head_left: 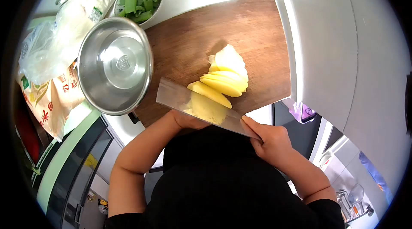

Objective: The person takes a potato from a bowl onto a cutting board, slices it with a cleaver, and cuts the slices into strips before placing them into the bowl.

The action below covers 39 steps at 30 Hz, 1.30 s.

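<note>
My right hand (271,140) is closed around the near end of a broad cleaver (171,93), its blade slanting up to the left. Just beyond the blade lies a yellow slice (210,93), which looks like peeled potato. Several more potato slices (223,83) overlap in a row behind it, with a pale, brightly lit heap (230,60) at the far end. On the blade's face shows a yellow patch, a reflection or stuck pieces; I cannot tell which. My left hand (189,120) is at the near side of the blade, its fingers mostly hidden.
Everything being cut rests on a wooden cutting board (184,35). A steel bowl (116,63) stands at its left edge. Behind that is a basket of cut green leaves (139,3). Plastic bags (64,35) crowd the left, and a pale wall panel (326,35) bounds the right.
</note>
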{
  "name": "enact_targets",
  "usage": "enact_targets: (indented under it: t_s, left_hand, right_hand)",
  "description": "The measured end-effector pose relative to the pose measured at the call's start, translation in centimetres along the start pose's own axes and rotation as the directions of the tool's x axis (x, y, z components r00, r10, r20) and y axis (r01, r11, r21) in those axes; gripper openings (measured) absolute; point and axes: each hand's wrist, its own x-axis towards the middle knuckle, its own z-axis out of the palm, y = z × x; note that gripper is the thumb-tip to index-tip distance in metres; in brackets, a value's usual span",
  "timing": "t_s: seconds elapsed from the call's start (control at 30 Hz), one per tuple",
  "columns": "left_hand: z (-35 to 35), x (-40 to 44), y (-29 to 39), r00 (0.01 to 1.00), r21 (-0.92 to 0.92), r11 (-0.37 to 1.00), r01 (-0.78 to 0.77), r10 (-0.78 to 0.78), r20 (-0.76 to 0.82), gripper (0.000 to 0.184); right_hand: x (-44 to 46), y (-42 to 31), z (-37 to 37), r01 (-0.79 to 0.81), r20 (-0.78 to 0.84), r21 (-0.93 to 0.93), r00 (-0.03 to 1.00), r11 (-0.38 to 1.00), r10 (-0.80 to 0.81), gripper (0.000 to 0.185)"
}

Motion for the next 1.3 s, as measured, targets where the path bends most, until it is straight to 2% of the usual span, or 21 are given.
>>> enact_targets:
  t_s: [0.07,0.17,0.3,0.37,0.5,0.57,0.6,0.67,0.8,0.87,0.9,0.97,1.0,1.1,1.2,1.23,1.3]
  left_hand:
    - [-0.2,0.4,-0.2,0.984,0.222,0.961,-0.168,0.175,-0.014,0.036]
    - [0.1,-0.3,-0.3,0.976,0.264,0.947,-0.185,0.208,-0.063,0.037]
    - [0.5,-0.6,-1.1,0.982,0.164,0.974,-0.156,0.171,-0.082,0.038]
    - [0.5,-1.2,-1.9,0.975,0.276,0.936,-0.220,0.221,0.027,0.050]
    - [0.8,-1.7,-2.2,0.983,0.278,0.943,-0.185,0.182,0.039,0.050]
    - [0.5,-1.4,-1.8,0.994,0.069,0.993,-0.091,0.087,0.058,0.047]
    - [0.4,-1.4,-1.7,0.995,0.070,0.993,-0.092,0.088,0.056,0.047]
    - [0.2,-1.7,-1.5,0.987,0.220,0.968,-0.120,0.091,0.135,0.044]
    - [-0.8,-2.0,-0.3,0.981,0.267,0.953,-0.142,0.100,0.166,0.045]
    - [-0.9,-2.3,-0.3,0.990,0.076,0.997,0.016,-0.027,0.138,0.051]
    - [-0.6,-2.4,-0.4,0.990,0.076,0.997,0.018,-0.029,0.138,0.051]
    - [0.2,-2.8,-1.0,0.991,-0.116,0.984,0.132,-0.132,0.000,0.037]
    - [0.4,-3.0,-1.2,0.984,-0.184,0.970,0.160,-0.171,-0.044,0.033]
    - [0.5,-3.3,-1.8,0.990,-0.171,0.982,0.074,-0.093,-0.103,0.033]
    - [0.9,-3.3,-2.0,0.964,-0.349,0.914,0.210,-0.253,-0.082,0.033]
    - [0.8,-3.1,-2.0,0.975,-0.222,0.961,0.163,-0.192,-0.113,0.033]
    - [0.5,-2.8,-1.6,0.982,-0.087,0.990,0.114,-0.126,-0.140,0.032]
  right_hand:
    - [-0.2,0.2,0.0,0.024,-0.036,-0.040,0.999,0.999,-0.026,0.045]
    - [-0.4,0.0,-0.1,-0.086,0.045,-0.004,0.995,0.996,0.086,0.048]
    - [-0.5,-0.1,-0.1,-0.076,0.038,-0.014,0.996,0.997,0.077,0.047]
    - [-0.4,-0.1,-0.2,-0.078,0.052,-0.009,0.996,0.997,0.078,0.047]
    - [-0.4,0.0,-0.1,-0.071,0.054,-0.029,0.996,0.997,0.072,0.046]
    - [-0.4,0.0,0.0,-0.077,0.057,-0.042,0.995,0.996,0.079,0.045]
    - [-0.4,0.1,0.2,-0.074,0.057,-0.044,0.995,0.996,0.077,0.045]
    - [-0.6,0.4,0.6,0.011,-0.002,-0.071,1.000,0.997,-0.011,0.049]
    - [-0.5,0.5,0.6,0.017,-0.004,-0.065,1.000,0.998,-0.017,0.050]
    - [-0.6,0.5,0.6,0.013,0.004,-0.067,1.000,0.998,-0.013,0.048]
    - [-0.6,0.6,0.6,0.014,0.005,-0.065,1.000,0.998,-0.014,0.048]
    - [-0.6,0.6,0.7,0.018,-0.026,-0.076,0.999,0.997,-0.020,0.046]
    - [-0.6,0.5,0.7,0.020,-0.025,-0.075,0.999,0.997,-0.022,0.046]
    - [-0.5,0.5,0.7,0.008,-0.010,-0.090,1.000,0.996,-0.009,0.045]
    - [-0.7,0.5,1.0,0.009,-0.026,-0.082,1.000,0.997,-0.011,0.045]
    - [-0.7,0.5,1.0,0.003,-0.022,-0.082,1.000,0.997,-0.005,0.046]
    - [-0.9,0.6,1.1,0.003,-0.017,-0.084,1.000,0.996,-0.004,0.047]
